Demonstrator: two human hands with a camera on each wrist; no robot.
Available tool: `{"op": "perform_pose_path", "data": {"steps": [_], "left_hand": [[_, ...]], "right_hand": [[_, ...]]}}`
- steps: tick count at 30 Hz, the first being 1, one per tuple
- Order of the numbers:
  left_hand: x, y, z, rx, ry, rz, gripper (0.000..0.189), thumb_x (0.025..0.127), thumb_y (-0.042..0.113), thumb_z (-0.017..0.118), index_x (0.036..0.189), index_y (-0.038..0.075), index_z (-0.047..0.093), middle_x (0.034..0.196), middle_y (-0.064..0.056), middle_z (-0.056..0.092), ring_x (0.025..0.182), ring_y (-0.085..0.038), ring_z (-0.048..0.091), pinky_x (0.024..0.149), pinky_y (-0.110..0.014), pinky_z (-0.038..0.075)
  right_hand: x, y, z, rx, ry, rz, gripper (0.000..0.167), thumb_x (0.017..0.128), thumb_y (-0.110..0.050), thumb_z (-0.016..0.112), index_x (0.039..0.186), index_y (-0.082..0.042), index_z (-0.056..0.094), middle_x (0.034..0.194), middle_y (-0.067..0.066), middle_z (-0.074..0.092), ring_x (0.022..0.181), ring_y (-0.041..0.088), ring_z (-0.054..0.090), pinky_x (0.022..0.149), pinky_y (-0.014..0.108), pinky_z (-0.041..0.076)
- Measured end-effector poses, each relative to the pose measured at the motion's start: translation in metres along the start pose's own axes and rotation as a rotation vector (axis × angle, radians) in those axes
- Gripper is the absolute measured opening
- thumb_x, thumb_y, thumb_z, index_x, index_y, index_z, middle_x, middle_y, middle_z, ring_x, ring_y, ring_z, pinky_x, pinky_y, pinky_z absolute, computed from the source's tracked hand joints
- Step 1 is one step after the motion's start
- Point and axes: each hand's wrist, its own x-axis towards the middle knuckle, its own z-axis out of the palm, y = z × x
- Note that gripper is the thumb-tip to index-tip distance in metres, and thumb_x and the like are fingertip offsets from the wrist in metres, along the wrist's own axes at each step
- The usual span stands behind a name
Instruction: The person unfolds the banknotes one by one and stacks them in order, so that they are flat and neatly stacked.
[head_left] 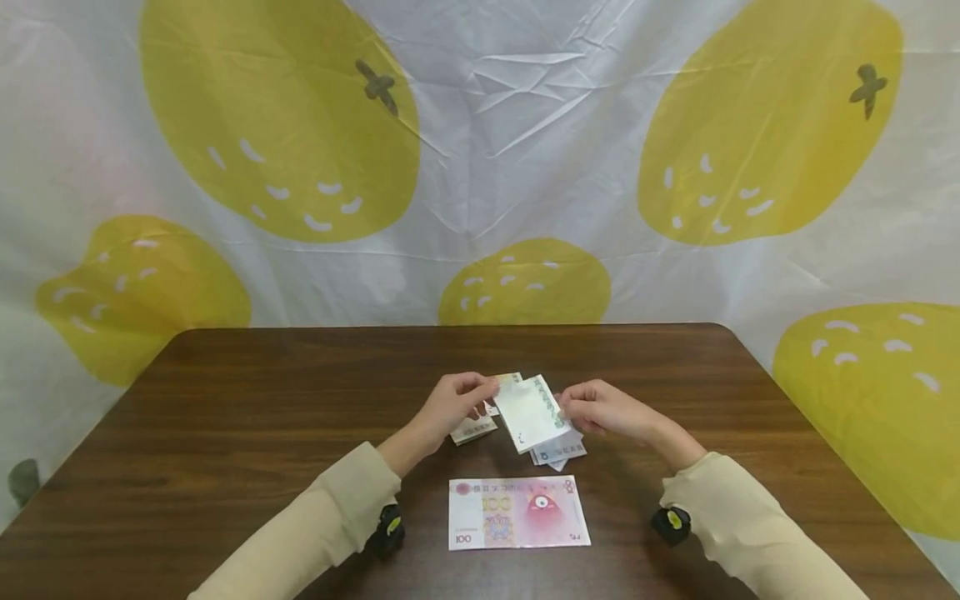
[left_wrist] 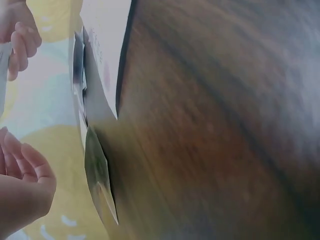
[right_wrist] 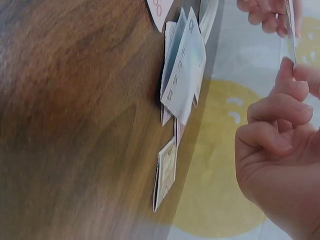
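Observation:
Between my two hands, above the table, is a folded banknote (head_left: pixel 529 417), pale with green print along one edge. My left hand (head_left: pixel 455 402) pinches its left edge between thumb and index finger, the other fingers loosely bent. At the opposite edge my right hand (head_left: pixel 609 412) pinches it with the fingertips, which show close up in the right wrist view, where the note (right_wrist: pixel 290 37) is nearly edge-on. Partly hidden beneath it lie bluish-grey folded notes (head_left: pixel 564 450). A greenish folded note (head_left: pixel 472 431) lies under my left hand.
A pink 100 banknote (head_left: pixel 519 512) lies flat and unfolded nearer to me on the brown wooden table (head_left: pixel 300 400). Behind the far table edge hangs a white cloth (head_left: pixel 465 167) printed with yellow fruit. A small tan folded note (right_wrist: pixel 165 172) stands out in the right wrist view.

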Motion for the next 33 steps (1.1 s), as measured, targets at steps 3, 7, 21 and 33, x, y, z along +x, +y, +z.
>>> {"op": "perform_pose_path", "data": {"steps": [3, 7, 21, 33], "left_hand": [[-0.002, 0.000, -0.002, 0.055, -0.050, 0.016, 0.018, 0.084, 0.013, 0.059, 0.089, -0.004, 0.063, 0.076, -0.017, 0.057, 0.061, -0.024, 0.050, 0.059, -0.035, 0.044], [-0.004, 0.000, -0.005, 0.122, -0.131, 0.019, 0.017, 0.084, 0.014, 0.060, 0.085, -0.003, 0.064, 0.073, -0.013, 0.056, 0.059, -0.014, 0.047, 0.059, -0.034, 0.042], [-0.010, -0.002, -0.005, 0.147, -0.044, 0.021, 0.015, 0.086, 0.011, 0.056, 0.087, -0.002, 0.063, 0.076, -0.018, 0.054, 0.060, -0.014, 0.044, 0.057, -0.032, 0.038], [-0.014, -0.004, -0.005, 0.134, -0.086, 0.072, 0.017, 0.084, 0.014, 0.060, 0.095, 0.000, 0.059, 0.078, -0.006, 0.059, 0.064, -0.021, 0.052, 0.058, -0.032, 0.044]], "right_hand": [[-0.001, 0.000, -0.001, -0.020, 0.007, 0.006, 0.019, 0.087, -0.007, 0.047, 0.075, 0.005, 0.055, 0.049, 0.009, 0.036, 0.041, 0.012, 0.032, 0.041, 0.024, 0.028], [-0.002, 0.004, -0.003, -0.019, 0.082, 0.038, 0.017, 0.088, -0.008, 0.046, 0.083, 0.005, 0.057, 0.051, -0.001, 0.038, 0.041, 0.007, 0.032, 0.039, 0.021, 0.026], [-0.002, 0.007, -0.001, 0.088, 0.223, 0.114, 0.023, 0.087, -0.016, 0.052, 0.091, 0.006, 0.059, 0.049, -0.001, 0.036, 0.041, 0.008, 0.031, 0.040, 0.022, 0.025], [0.000, 0.004, 0.004, 0.141, 0.228, 0.104, 0.022, 0.088, -0.015, 0.053, 0.092, 0.006, 0.058, 0.050, -0.001, 0.036, 0.041, 0.008, 0.031, 0.041, 0.021, 0.026]]}}
